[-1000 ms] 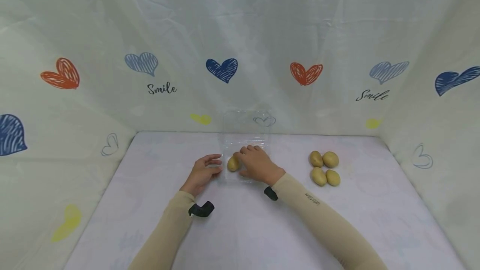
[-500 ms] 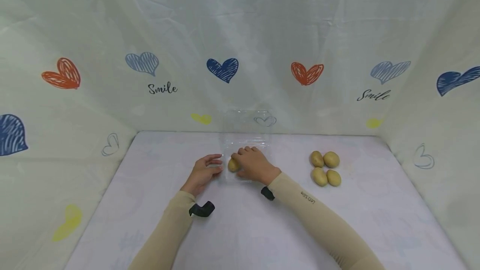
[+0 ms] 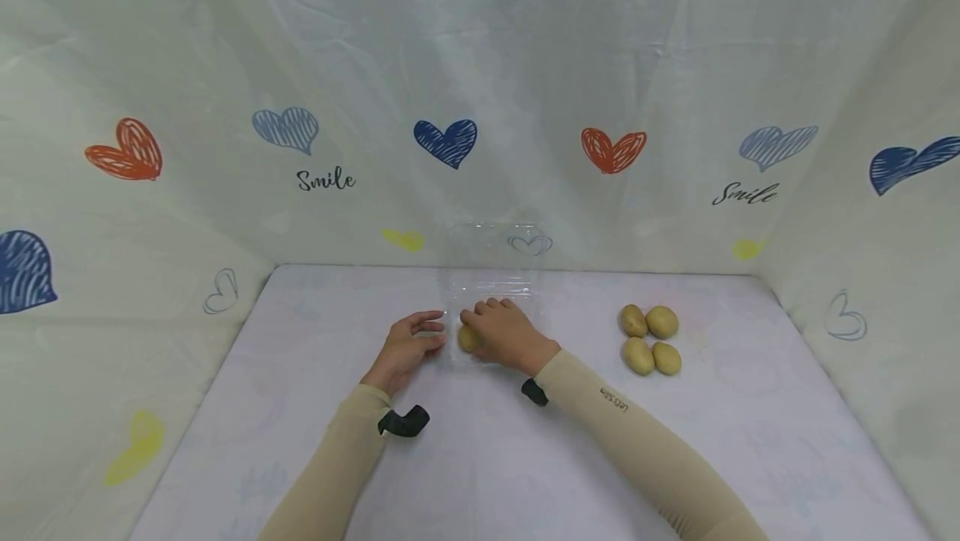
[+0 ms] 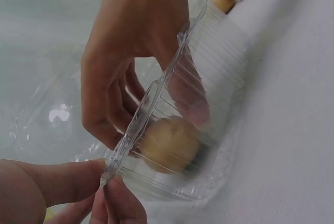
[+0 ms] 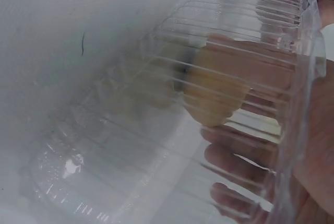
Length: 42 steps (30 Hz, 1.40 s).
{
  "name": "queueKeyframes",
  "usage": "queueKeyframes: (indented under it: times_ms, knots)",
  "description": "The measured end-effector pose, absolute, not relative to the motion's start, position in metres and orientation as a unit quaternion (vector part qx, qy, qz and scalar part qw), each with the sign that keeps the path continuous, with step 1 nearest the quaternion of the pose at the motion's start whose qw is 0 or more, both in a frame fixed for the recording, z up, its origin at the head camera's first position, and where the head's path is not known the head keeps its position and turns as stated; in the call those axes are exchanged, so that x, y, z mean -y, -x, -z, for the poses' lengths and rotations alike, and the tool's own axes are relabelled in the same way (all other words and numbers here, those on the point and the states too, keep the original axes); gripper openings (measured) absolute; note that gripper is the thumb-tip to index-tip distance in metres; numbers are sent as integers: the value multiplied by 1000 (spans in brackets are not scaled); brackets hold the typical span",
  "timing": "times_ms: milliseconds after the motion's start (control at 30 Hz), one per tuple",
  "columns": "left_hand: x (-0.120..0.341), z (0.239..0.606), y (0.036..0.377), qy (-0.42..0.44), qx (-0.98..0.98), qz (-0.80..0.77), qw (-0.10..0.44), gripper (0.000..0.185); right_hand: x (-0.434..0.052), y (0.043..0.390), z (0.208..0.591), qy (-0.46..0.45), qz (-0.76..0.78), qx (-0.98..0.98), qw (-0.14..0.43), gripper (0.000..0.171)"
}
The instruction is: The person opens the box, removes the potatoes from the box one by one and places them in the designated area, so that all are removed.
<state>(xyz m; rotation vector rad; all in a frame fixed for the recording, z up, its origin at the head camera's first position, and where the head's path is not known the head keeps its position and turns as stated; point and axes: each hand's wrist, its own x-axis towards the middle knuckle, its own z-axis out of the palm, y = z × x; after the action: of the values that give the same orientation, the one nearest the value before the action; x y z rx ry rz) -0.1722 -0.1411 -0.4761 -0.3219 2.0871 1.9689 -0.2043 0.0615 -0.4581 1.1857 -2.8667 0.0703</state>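
A clear plastic clamshell box (image 3: 491, 245) stands at the table's back middle, its lid raised against the backdrop. My left hand (image 3: 405, 351) is at its left side; in the left wrist view the thumb and fingers pinch the box rim (image 4: 116, 158). Inside the box, my right hand (image 3: 510, 334) reaches over the wall and holds a yellowish potato (image 4: 169, 144) between thumb and fingers. Through the ribbed wall in the right wrist view, the potato (image 5: 216, 85) appears low in the box. From the head view, the hand covers part of it.
Several loose potatoes (image 3: 649, 339) lie grouped on the table to the right of the box. Behind the white-covered table (image 3: 480, 458) hangs a pale sheet (image 3: 525, 66) printed with hearts, which also closes off both sides.
My right hand has moved slightly left and closer to me, covering more of the potato. The potato has shifted a little nearer. My left hand stays at the rim.
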Motion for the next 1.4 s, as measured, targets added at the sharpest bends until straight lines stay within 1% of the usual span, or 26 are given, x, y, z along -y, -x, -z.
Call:
queueKeyframes:
  times_ms: [367,667,833,1100,1400]
  knots:
    - [142,477,171,108,-715,-679,125,47,-59,201,458,-385,-30,922,7,50]
    - [142,478,171,101,-713,-683,123,46,-74,203,454,-374,-39,926,-2,42]
    - [142,479,171,109,-713,-682,123,47,-91,202,449,-368,-52,928,21,38]
    - [144,480,171,107,-712,-683,120,47,-123,196,438,-357,-88,929,43,43]
    - [143,479,171,101,-715,-680,124,48,-161,193,439,-348,-111,923,119,48]
